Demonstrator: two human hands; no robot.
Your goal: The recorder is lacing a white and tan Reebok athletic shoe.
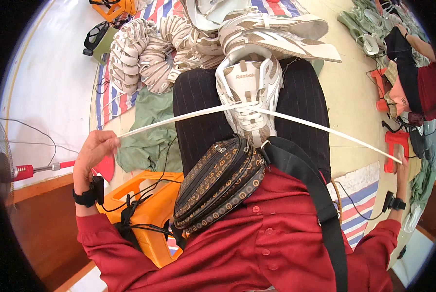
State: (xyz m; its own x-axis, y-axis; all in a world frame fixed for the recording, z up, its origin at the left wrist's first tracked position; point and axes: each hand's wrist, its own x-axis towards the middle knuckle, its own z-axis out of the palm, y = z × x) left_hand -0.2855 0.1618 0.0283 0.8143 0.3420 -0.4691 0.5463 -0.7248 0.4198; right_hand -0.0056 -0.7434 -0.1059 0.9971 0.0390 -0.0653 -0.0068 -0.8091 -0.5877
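Note:
A white and beige sneaker (248,80) rests between my knees, its toe pointing towards me. From its lacing a white shoelace (179,118) stretches out to both sides, pulled straight. Far out to the left, my left hand (97,147) pinches one end of the lace. My right hand (401,168) is stretched out to the right and closed on the other end; its fingers show only in part. The lower rows of lacing lie across the shoe's tongue, with the two lace lengths crossing above them.
Beyond my knees are several more sneakers (130,53) on a striped sheet (103,100). A patterned waist bag (218,182) lies on my lap. An orange stool (130,187) with black cables stands at my left. Another person (424,73) sits at the far right near more shoes.

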